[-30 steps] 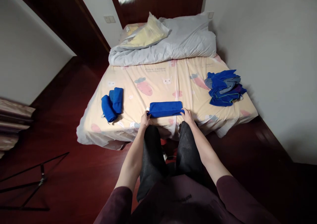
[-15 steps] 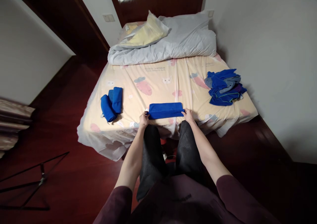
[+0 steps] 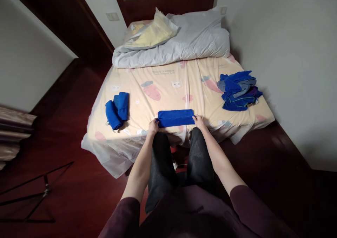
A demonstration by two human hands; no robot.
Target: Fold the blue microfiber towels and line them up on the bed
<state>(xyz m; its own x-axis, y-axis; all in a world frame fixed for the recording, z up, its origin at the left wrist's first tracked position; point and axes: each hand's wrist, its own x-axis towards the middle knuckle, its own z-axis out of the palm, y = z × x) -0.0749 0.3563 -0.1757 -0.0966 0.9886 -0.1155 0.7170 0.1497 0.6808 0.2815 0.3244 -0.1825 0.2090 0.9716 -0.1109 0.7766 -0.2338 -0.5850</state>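
Note:
A blue towel (image 3: 176, 118), folded into a flat strip, lies across the near edge of the bed (image 3: 147, 106). My left hand (image 3: 153, 125) pinches its left end, and my right hand (image 3: 198, 121) pinches the right end. To the left rest several rolled blue towels (image 3: 117, 111), side by side and partly overlapping. At the right is a loose, crumpled pile of blue and grey cloths (image 3: 239, 90), one with a green edge.
A grey-white quilt (image 3: 200, 36) and a yellow pillow (image 3: 159, 31) lie at the head of the bed. Thin clear sheeting hangs over the front edge. A black metal stand (image 3: 45, 190) is on the dark red floor at left, near a curtain (image 3: 13, 132).
The view has shifted slightly. Both hands keep their hold on the towel's ends, and the fold along the strip lies a little flatter.

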